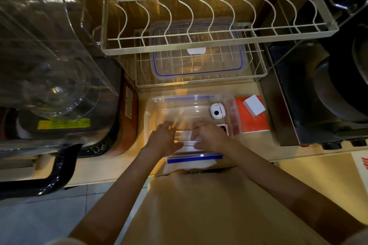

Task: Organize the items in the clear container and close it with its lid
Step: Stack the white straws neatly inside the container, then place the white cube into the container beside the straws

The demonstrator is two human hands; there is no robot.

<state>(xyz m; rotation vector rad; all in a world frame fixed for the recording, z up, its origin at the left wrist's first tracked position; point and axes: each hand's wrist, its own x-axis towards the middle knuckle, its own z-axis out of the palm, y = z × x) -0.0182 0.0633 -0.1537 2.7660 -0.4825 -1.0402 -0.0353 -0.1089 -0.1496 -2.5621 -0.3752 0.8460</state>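
Observation:
The clear container [151,105] with blue latches sits on the counter in front of me. Both hands are inside its near half. My left hand [162,138] and my right hand [211,137] are on a flat white item [186,139] lying in the container; motion blur hides the exact hold. A small round white device [217,111] lies in the container's far right corner, with a red and white piece [224,127] below it. The clear lid [197,53] with a blue seal rests on the lower shelf of the dish rack, behind the container.
An orange box [249,123] with a white plug adapter [253,105] on top sits right of the container. A wire dish rack [199,6] looms above. A clear-lidded appliance [49,65] stands left, dark cookware [338,95] right. The counter's edge is near my body.

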